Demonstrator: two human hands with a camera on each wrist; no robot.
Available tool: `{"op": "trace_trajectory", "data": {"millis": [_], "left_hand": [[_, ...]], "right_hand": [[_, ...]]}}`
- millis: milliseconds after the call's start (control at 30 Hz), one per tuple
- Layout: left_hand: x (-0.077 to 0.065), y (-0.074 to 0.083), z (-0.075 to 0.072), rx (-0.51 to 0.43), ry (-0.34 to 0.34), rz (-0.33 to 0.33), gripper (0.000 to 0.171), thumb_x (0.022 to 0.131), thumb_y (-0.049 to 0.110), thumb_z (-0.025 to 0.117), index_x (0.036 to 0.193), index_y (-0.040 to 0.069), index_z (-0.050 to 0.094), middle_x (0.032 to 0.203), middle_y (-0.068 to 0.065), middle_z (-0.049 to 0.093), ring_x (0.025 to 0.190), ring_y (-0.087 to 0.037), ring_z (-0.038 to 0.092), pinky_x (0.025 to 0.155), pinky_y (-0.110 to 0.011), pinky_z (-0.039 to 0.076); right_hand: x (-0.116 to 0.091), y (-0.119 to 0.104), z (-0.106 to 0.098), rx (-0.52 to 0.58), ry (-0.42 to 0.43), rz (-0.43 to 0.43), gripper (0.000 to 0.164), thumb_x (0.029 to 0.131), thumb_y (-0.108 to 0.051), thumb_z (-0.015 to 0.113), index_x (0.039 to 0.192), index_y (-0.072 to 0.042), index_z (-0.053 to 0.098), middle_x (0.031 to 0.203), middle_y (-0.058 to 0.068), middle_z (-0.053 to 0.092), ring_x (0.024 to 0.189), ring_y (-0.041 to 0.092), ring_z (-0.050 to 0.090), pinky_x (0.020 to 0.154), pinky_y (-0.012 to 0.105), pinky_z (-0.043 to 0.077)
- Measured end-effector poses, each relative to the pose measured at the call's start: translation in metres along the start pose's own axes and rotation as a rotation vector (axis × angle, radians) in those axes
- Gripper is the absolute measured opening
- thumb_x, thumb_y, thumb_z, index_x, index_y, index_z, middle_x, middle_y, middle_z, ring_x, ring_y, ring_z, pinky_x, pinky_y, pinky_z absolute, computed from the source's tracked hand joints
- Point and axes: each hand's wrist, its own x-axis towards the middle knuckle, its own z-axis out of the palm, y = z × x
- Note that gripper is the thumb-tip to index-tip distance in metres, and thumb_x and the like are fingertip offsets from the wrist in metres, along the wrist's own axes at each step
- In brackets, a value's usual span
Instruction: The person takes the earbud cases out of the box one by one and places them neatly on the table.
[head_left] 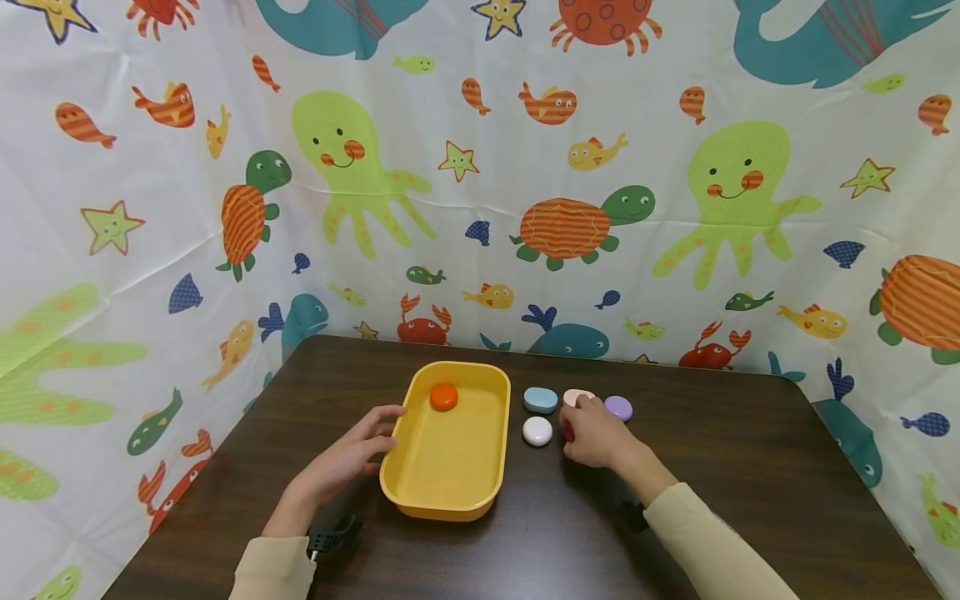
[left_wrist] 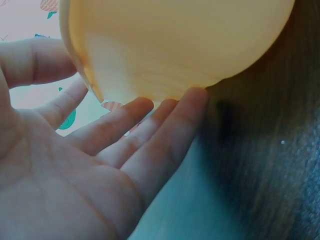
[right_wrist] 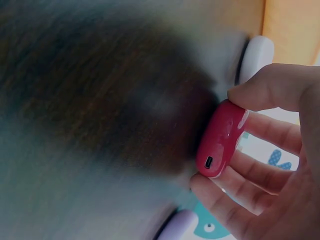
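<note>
A yellow tray (head_left: pixel 450 462) stands on the table with an orange rounded case (head_left: pixel 443 397) inside, near its far left corner. My left hand (head_left: pixel 341 462) touches the tray's left outer wall with outstretched fingers, which the left wrist view shows against the yellow wall (left_wrist: pixel 165 45). To the right of the tray, my right hand (head_left: pixel 600 437) holds a glossy red earbud case (right_wrist: pixel 220 140) between thumb and fingers, low at the tabletop. A small port shows on the case's side in the right wrist view. From the head, the hand hides most of it.
Around my right hand lie a light blue case (head_left: pixel 540 400), a white case (head_left: pixel 537 431), a pale pink case (head_left: pixel 578 396), partly covered, and a purple case (head_left: pixel 618 408). A sea-animal curtain (head_left: pixel 480 275) hangs behind the dark table (head_left: pixel 735 475).
</note>
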Motion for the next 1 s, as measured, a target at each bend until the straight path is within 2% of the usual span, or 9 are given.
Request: {"op": "trace_trajectory", "data": {"millis": [167, 633, 1000], "left_hand": [[0.0, 0.001, 0.0, 0.005, 0.005, -0.004, 0.051, 0.106, 0.019, 0.049, 0.153, 0.013, 0.029, 0.155, -0.025, 0.035, 0.133, -0.041, 0.046, 0.105, -0.063, 0.043], [0.002, -0.002, 0.0, 0.001, -0.005, -0.005, 0.052, 0.107, 0.019, 0.048, 0.155, 0.013, 0.027, 0.157, -0.025, 0.033, 0.135, -0.041, 0.045, 0.105, -0.061, 0.045], [0.001, -0.001, 0.0, -0.002, 0.0, -0.003, 0.052, 0.107, 0.019, 0.049, 0.154, 0.013, 0.028, 0.156, -0.026, 0.033, 0.134, -0.042, 0.046, 0.104, -0.062, 0.045]], "right_hand": [[0.0, 0.002, 0.0, -0.013, -0.011, 0.016, 0.027, 0.078, -0.019, 0.08, 0.102, -0.015, 0.066, 0.103, 0.009, 0.056, 0.096, 0.027, 0.051, 0.07, 0.043, 0.054], [-0.003, 0.004, 0.0, -0.019, 0.005, -0.007, 0.024, 0.079, -0.017, 0.078, 0.1, -0.015, 0.066, 0.098, 0.008, 0.055, 0.094, 0.027, 0.051, 0.066, 0.045, 0.052], [-0.003, -0.002, -0.017, -0.005, 0.015, -0.01, 0.018, 0.085, -0.017, 0.074, 0.099, -0.013, 0.065, 0.1, 0.007, 0.054, 0.095, 0.027, 0.048, 0.068, 0.041, 0.049]]}}
